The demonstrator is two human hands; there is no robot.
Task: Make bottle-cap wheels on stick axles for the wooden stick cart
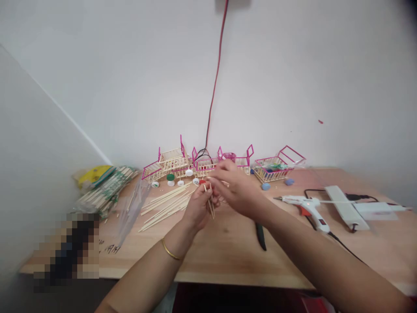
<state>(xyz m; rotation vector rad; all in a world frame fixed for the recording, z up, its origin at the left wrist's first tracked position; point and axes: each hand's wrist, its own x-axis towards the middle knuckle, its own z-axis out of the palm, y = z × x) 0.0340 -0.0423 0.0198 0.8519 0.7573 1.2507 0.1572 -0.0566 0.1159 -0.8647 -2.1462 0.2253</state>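
1. Grip. Left hand (197, 208): closed in a pinch on held sticks (213, 211), pale and slim, at least two, their lower ends jutting below the fingers. Right hand (239, 190): raised just beside it, fingers bent toward the upper ends; whether it grasps anything cannot be told.

2. Held sticks: above the tabletop (224, 263), around its middle, between front and back edges. Handling, by judgement: very light, stiff, dry rather than slippery, apt to snap if bent. Best taken near mid-length between thumb and fingertips, lightly, ends free.

3. Stick packets (109, 189), green-printed, with a yellow bag (97, 176): toward the back left corner.

4. Clear plastic sleeve (132, 215): left part, slanting toward the front edge; dark handwriting (112, 249) near that edge.

5. Loose sticks (166, 211): fanned left of centre, beside the left hand.

6. Small stick carts (172, 161), pale with magenta rims: a row along the back edge, left to centre, partly hidden by the right hand. White and green caps (170, 177) stand at their lower sides.

7. Black handle (260, 237): right of centre, pointing to the front edge; its other end lies behind the right forearm.

8. Separate cart (270, 170): back edge, right of centre, blue caps (266, 186) below.

9. White glue gun (309, 206), orange trigger: right part, nozzle leftward, small red light showing.

10. White power strip (347, 208): toward the right edge, beside the gun.
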